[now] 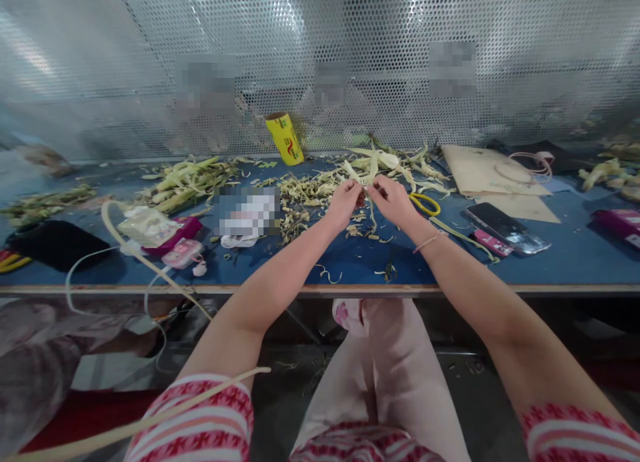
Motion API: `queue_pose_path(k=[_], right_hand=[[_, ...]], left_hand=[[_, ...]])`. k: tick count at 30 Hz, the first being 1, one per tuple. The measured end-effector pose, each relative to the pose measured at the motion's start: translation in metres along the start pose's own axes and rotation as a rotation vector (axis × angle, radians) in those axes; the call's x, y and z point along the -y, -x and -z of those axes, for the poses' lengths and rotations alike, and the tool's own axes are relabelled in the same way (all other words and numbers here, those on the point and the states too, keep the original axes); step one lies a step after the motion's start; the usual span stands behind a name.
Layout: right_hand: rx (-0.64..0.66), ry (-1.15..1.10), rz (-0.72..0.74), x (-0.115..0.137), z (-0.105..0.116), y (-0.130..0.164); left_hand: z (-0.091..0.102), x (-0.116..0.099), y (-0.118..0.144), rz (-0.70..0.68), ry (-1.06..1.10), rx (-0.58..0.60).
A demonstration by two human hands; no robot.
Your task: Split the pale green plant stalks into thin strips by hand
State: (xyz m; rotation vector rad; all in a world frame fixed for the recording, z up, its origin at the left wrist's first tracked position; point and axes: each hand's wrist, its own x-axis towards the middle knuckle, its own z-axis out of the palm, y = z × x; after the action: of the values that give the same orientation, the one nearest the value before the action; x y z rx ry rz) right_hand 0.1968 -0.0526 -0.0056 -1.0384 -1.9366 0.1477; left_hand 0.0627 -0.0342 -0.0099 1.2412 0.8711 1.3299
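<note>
I held both hands over the table: left hand and right hand, each grip pinching one pale husk strip between them. Judged progress: partial; shredded scraps lay piled left, whole husks remained behind.

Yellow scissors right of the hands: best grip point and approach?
Take the scissors by the yellow loop handles, from above. They lie flat on the blue table, loops exposed beside the right hand; the blades are hidden, so leave that end alone.
</note>
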Motion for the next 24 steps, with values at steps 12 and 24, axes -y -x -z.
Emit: queue_pose_path(k=[12,24], right_hand=[[0.072,0.021,-0.087,0.0,-0.003,-0.001],[0.185,-0.164,-0.214,-0.003,-0.004,-0.003]], left_hand=[[0.011,0.001,-0.006,-0.174,-0.25,-0.173],[0.013,-0.006,-0.004,-0.254,-0.361,-0.085]])
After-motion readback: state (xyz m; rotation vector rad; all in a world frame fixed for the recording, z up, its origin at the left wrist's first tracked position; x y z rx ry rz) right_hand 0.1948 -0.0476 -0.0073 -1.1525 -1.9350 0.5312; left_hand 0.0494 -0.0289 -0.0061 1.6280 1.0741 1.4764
